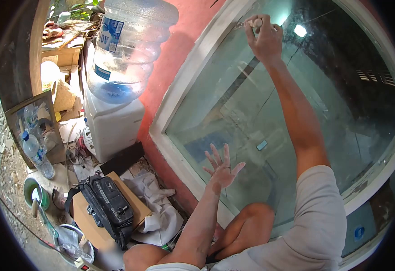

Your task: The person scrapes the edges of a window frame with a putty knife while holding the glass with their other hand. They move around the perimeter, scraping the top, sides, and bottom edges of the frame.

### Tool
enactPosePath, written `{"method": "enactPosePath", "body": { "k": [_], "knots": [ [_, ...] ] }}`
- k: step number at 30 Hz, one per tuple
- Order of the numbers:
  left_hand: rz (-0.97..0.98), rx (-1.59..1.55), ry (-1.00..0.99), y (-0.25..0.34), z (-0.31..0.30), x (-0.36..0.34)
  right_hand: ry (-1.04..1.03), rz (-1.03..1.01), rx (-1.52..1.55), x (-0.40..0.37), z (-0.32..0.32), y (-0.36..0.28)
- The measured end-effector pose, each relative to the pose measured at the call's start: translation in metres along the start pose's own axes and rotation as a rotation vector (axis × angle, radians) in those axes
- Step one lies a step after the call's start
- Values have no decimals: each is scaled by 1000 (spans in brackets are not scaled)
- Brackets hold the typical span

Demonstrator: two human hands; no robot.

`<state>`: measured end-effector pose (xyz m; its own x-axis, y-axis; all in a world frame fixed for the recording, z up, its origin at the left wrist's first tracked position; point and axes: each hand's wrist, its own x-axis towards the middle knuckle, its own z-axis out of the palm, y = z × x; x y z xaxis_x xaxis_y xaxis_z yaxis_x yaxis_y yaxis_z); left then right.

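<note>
A large glass pane in a white frame fills the right side of the view. My right hand is raised to the pane's upper left edge, its fingers closed round a small pale, rounded thing. Something clear sticks out from the fingertips toward the frame; I cannot tell what kind of thing it is. My left hand is held up low before the pane, fingers spread and nothing in them. Whitish dust shows on its fingers. My knees are bent beneath it.
At left, a big clear water bottle stands upside down on a white dispenser. A black bag lies on a cardboard box by crumpled white cloth. Nearby are a small bottle, a green bucket and a metal basin.
</note>
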<state>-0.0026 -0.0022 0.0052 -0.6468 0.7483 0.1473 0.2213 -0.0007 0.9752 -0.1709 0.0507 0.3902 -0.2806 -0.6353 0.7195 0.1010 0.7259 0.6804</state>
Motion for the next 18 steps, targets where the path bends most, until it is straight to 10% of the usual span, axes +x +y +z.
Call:
{"method": "enactPosePath", "body": {
  "k": [18],
  "knots": [
    [24, -36, 40, -5, 5, 1, 24, -2, -4, -2, -9, -7]
  ]
}}
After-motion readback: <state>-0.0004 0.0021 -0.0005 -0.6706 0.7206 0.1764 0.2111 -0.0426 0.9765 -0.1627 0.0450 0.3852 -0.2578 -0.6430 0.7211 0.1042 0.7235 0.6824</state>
